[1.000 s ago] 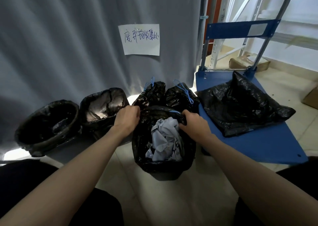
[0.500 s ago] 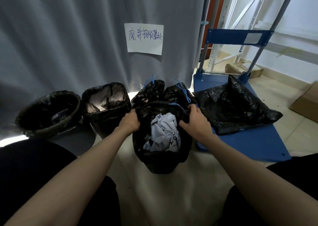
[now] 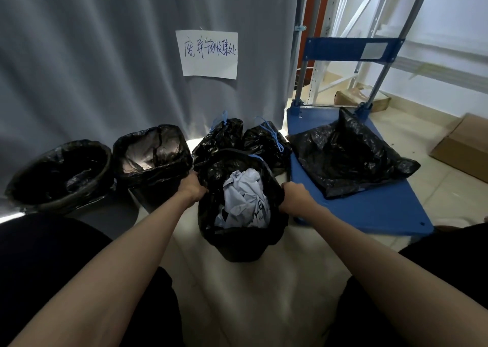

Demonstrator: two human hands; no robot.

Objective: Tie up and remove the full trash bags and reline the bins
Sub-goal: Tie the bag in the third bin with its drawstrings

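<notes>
A: Both hands are gripping the rim of the full trash bag (image 3: 239,167) right now, the left hand (image 3: 192,187) pinching the plastic on the near-left edge, the right hand (image 3: 295,196) curling round the right edge

B: And that bag is sitting in its bin (image 3: 237,249) on the floor, dead centre between the knees, with crumpled pale paper (image 3: 244,201) bulging at the top

A: I'm judging it light, since paper is all that's showing. The film is looking thin, soft and slippery, so bunching plenty of plastic in each fist seems wise

B: There's a blue drawstring (image 3: 254,157) peeking at the far rim, probably the best place to be taking hold for tying

A: Two tied bags (image 3: 229,135) are waiting just behind, against the grey curtain (image 3: 105,56)

B: And two relined bins (image 3: 151,156) are standing to the left, with a loose black bag (image 3: 348,156) lying on the blue cart (image 3: 369,214)
</notes>
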